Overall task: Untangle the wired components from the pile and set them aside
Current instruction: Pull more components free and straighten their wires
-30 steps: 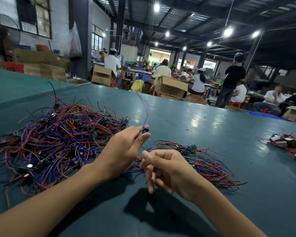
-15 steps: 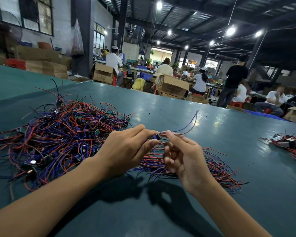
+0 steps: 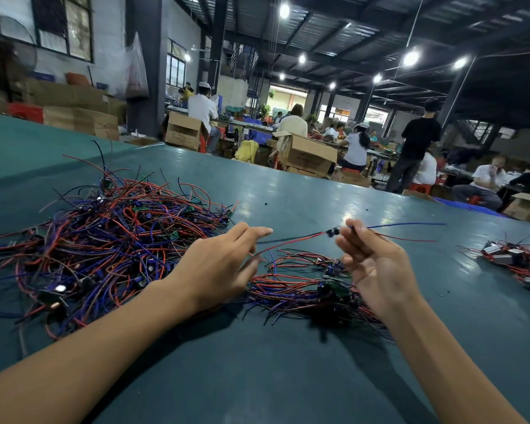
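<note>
A big tangled pile of red, blue and black wired components (image 3: 110, 240) covers the left of the green table (image 3: 303, 191). A smaller sorted bundle (image 3: 300, 283) lies between my hands. My right hand (image 3: 377, 267) is raised above that bundle and pinches one wired component (image 3: 334, 232) at its small dark part; its blue and red wires stretch out to the right and left. My left hand (image 3: 218, 264) hovers at the big pile's right edge, fingers extended and holding nothing, with the red wire running just past its fingertips.
Another small heap of components with grey blocks (image 3: 514, 261) sits at the table's right edge. Behind the table stand cardboard boxes (image 3: 306, 154) and several seated and standing workers.
My left hand has let go of the component and opened. My right hand has taken it and pulled it to the right, drawing its wires out straight.
</note>
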`<state>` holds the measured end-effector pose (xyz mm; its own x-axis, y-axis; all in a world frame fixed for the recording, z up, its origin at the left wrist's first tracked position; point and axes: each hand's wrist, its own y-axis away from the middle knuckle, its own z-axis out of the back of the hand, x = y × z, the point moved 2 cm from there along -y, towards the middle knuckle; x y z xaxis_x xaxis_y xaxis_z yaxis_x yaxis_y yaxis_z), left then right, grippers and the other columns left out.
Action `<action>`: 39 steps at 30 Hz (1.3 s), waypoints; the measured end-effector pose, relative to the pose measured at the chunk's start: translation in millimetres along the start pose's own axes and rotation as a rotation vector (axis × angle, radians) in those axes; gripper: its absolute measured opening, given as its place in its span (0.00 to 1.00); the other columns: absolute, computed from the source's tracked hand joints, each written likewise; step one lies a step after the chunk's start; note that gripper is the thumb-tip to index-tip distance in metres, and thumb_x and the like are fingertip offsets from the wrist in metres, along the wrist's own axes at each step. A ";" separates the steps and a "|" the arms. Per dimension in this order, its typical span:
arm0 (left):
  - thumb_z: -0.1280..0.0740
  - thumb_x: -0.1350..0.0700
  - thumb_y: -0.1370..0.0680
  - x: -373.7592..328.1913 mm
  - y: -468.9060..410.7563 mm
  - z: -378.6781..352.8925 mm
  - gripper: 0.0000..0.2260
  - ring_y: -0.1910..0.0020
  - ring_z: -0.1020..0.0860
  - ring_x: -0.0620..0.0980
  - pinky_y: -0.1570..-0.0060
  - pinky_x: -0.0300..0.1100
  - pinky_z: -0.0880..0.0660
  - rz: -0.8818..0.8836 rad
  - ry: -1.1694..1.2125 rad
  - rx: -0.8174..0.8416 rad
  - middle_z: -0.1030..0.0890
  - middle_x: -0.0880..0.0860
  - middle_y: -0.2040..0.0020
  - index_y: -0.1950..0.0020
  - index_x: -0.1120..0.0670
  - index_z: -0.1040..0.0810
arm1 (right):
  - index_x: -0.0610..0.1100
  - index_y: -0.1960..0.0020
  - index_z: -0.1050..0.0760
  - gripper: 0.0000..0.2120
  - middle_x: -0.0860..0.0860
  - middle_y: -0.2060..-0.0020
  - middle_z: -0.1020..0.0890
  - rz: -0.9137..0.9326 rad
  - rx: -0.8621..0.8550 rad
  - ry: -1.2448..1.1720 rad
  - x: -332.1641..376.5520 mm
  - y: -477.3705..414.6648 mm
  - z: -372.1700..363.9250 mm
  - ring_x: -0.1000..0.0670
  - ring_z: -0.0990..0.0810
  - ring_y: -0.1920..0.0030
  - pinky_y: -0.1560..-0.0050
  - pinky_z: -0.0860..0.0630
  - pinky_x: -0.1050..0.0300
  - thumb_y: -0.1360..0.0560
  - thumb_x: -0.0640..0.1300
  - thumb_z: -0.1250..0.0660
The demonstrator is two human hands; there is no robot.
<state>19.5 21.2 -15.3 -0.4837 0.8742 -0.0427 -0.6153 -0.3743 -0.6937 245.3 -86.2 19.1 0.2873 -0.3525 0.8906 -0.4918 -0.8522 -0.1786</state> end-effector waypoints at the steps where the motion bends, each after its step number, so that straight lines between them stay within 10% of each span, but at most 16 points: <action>1: 0.34 0.50 0.20 3.4 -0.1 -1.3 0.23 0.59 0.21 0.51 0.70 0.43 0.31 0.040 0.001 -0.004 0.23 0.47 0.45 0.25 0.49 0.31 | 0.40 0.51 0.17 0.09 0.46 0.58 0.13 0.004 -0.021 -0.024 2.6 -3.8 6.5 0.51 0.13 0.58 0.68 0.22 0.62 0.27 0.45 0.29; 13: 0.39 0.50 0.22 57.4 5.4 -10.3 0.21 0.34 0.33 0.57 0.36 0.57 0.37 0.590 -0.492 0.274 0.31 0.55 0.33 0.30 0.54 0.33 | 0.27 0.31 0.34 0.23 0.33 0.43 0.19 -0.293 -0.281 -0.181 2.7 -22.9 55.8 0.39 0.14 0.48 0.61 0.15 0.54 0.21 0.37 0.32; 27: 0.38 0.53 0.22 65.6 5.0 -6.3 0.11 0.35 0.34 0.57 0.37 0.59 0.39 0.619 -0.481 0.407 0.29 0.54 0.38 0.41 0.50 0.23 | 0.31 0.27 0.39 0.23 0.34 0.38 0.23 -0.256 -0.297 -0.320 6.6 -30.6 84.9 0.37 0.19 0.41 0.46 0.20 0.49 0.19 0.36 0.38; 34: 0.39 0.53 0.22 63.6 0.8 0.4 0.10 0.39 0.31 0.56 0.40 0.57 0.37 0.595 -0.488 0.328 0.26 0.52 0.41 0.42 0.49 0.23 | 0.35 0.44 0.25 0.11 0.44 0.59 0.26 -0.244 -0.341 0.126 3.5 -35.6 91.5 0.49 0.25 0.60 0.66 0.18 0.57 0.15 0.43 0.40; 39: 0.37 0.53 0.22 60.3 -0.2 4.6 0.09 0.43 0.34 0.55 0.48 0.54 0.42 0.547 -0.545 0.251 0.25 0.48 0.46 0.46 0.46 0.19 | 0.32 0.43 0.28 0.08 0.39 0.44 0.22 -0.302 -0.289 -0.073 0.8 -35.7 90.1 0.43 0.20 0.46 0.53 0.18 0.55 0.17 0.37 0.40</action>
<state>-12.4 72.6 -14.4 -0.9519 0.2978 0.0722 -0.2938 -0.8201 -0.4910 337.1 -90.9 -11.5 0.5063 -0.1393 0.8510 -0.5839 -0.7816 0.2195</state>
